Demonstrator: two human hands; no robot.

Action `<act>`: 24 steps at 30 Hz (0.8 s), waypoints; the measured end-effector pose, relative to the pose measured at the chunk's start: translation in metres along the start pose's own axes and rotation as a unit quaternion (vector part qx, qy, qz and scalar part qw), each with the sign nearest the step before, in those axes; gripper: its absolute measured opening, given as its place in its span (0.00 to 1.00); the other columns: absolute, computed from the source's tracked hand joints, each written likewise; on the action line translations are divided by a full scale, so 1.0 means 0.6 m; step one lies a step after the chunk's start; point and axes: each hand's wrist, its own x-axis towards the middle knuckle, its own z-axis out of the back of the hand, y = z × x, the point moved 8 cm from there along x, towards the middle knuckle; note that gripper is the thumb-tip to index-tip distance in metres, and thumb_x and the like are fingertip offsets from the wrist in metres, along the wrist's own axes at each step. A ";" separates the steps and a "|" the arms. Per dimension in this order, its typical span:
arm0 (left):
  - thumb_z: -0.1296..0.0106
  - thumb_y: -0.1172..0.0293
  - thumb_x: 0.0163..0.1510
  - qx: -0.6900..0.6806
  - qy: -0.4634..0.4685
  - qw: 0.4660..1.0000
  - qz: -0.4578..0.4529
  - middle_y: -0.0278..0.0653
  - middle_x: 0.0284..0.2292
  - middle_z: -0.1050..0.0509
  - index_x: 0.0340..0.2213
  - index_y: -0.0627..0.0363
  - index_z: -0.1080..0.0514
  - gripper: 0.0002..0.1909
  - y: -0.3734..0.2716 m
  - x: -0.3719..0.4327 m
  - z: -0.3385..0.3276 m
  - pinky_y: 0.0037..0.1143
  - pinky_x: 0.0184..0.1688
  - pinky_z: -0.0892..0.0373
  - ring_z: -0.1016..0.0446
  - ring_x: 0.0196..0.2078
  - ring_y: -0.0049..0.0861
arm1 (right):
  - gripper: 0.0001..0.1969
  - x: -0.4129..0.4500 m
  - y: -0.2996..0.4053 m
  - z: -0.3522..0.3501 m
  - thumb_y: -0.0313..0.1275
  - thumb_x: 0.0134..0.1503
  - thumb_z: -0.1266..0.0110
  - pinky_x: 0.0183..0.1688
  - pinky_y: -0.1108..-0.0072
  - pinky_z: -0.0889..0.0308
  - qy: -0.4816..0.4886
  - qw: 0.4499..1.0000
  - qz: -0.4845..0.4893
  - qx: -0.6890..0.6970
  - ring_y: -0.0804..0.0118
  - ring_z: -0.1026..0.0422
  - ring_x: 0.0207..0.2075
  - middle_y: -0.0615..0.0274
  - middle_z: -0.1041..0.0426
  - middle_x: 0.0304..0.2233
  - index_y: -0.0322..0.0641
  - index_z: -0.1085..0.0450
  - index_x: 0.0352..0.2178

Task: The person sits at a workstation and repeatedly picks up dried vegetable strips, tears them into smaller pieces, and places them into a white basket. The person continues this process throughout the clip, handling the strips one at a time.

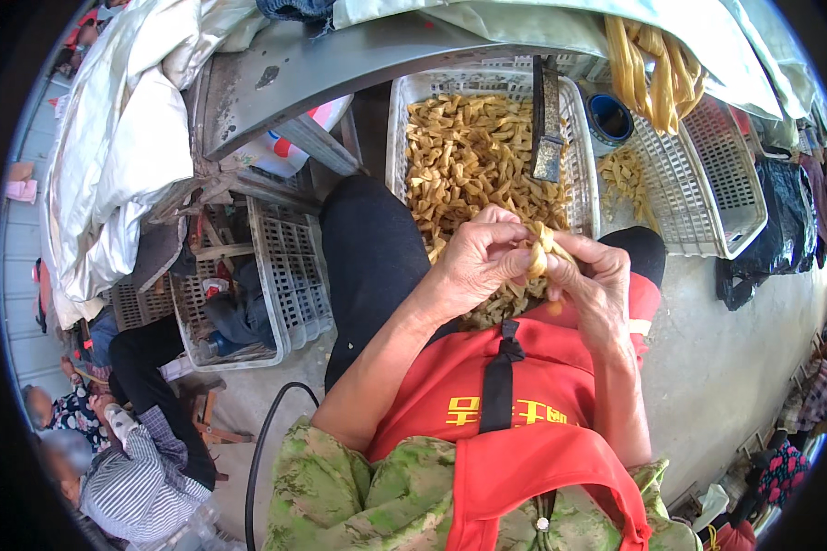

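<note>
My left hand [479,262] and my right hand [593,275] meet above my lap, both gripping a knotted yellowish strip [541,251] between thumbs and fingers. What the strip is made of I cannot tell. Just beyond the hands, a white plastic crate [593,172] holds a heap of small knotted yellow-brown pieces [468,151]. More such pieces lie below my hands, at the edge of my red apron [413,413]. Long yellow strips [655,76] hang at the upper right from a cloth-covered edge.
A metal-edged table [303,76] spans the top. A dark metal bar [546,124] stands over the crate. Empty-looking crates [682,186], a blue-lined tub [610,117] and a black plastic bag [772,220] are to the right. Another crate [276,296] sits left; people sit at lower left.
</note>
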 end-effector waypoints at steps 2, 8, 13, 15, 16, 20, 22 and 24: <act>0.47 0.61 0.49 0.073 -0.056 0.996 -0.016 0.31 0.35 0.36 0.33 0.66 0.31 0.18 0.002 -0.006 0.006 0.17 0.34 0.36 0.35 0.34 0.17 | 0.13 -0.007 0.001 -0.007 0.23 0.46 0.42 0.20 0.91 0.42 0.027 0.998 -0.005 0.060 0.85 0.36 0.19 0.70 0.29 0.22 0.33 0.29 0.35; 0.50 0.69 0.47 0.250 -0.115 0.961 0.038 0.29 0.18 0.33 0.26 0.62 0.33 0.08 -0.020 -0.021 -0.009 0.17 0.25 0.38 0.36 0.21 0.14 | 0.12 -0.012 0.014 0.000 0.19 0.42 0.43 0.27 0.90 0.37 0.000 0.997 0.049 -0.066 0.84 0.34 0.24 0.69 0.28 0.24 0.30 0.28 0.32; 0.45 0.68 0.44 0.363 -0.165 0.913 -0.082 0.36 0.17 0.32 0.24 0.61 0.34 0.10 -0.060 -0.035 -0.017 0.21 0.24 0.37 0.34 0.18 0.22 | 0.11 -0.018 0.008 0.008 0.20 0.41 0.44 0.28 0.89 0.36 -0.055 0.981 0.078 -0.171 0.83 0.33 0.24 0.67 0.27 0.23 0.30 0.28 0.30; 0.40 0.61 0.38 0.509 -0.154 0.826 -0.186 0.39 0.18 0.31 0.22 0.58 0.33 0.16 -0.084 -0.047 -0.030 0.27 0.28 0.37 0.32 0.21 0.31 | 0.11 -0.023 0.015 0.008 0.20 0.40 0.44 0.27 0.88 0.36 -0.080 0.969 0.108 -0.208 0.83 0.33 0.23 0.66 0.27 0.22 0.30 0.28 0.30; 0.39 0.59 0.37 0.525 -0.143 0.821 -0.173 0.39 0.18 0.31 0.22 0.58 0.33 0.17 -0.082 -0.047 -0.021 0.28 0.29 0.37 0.32 0.22 0.33 | 0.11 -0.025 0.022 0.010 0.20 0.40 0.45 0.26 0.88 0.36 -0.090 0.961 0.119 -0.234 0.83 0.33 0.23 0.66 0.27 0.21 0.30 0.28 0.30; 0.38 0.55 0.34 0.646 -0.102 0.751 -0.089 0.37 0.16 0.32 0.18 0.58 0.32 0.19 -0.097 -0.054 0.020 0.27 0.33 0.39 0.34 0.20 0.31 | 0.10 -0.033 0.052 0.033 0.19 0.42 0.47 0.25 0.89 0.37 -0.148 0.942 0.151 -0.262 0.84 0.33 0.22 0.68 0.27 0.21 0.31 0.28 0.31; 0.38 0.57 0.35 0.658 -0.111 0.744 -0.028 0.36 0.15 0.33 0.18 0.58 0.31 0.17 -0.112 -0.055 0.043 0.26 0.34 0.39 0.35 0.20 0.30 | 0.09 -0.039 0.054 0.068 0.19 0.44 0.47 0.24 0.91 0.39 -0.218 0.951 0.106 -0.193 0.86 0.35 0.22 0.71 0.28 0.21 0.31 0.28 0.31; 0.38 0.61 0.36 0.567 -0.160 0.807 0.037 0.35 0.19 0.31 0.26 0.59 0.28 0.16 -0.114 -0.054 0.058 0.26 0.39 0.39 0.33 0.24 0.28 | 0.10 -0.036 0.044 0.060 0.18 0.43 0.45 0.23 0.92 0.40 -0.143 0.975 0.058 -0.158 0.86 0.35 0.21 0.71 0.29 0.22 0.30 0.28 0.31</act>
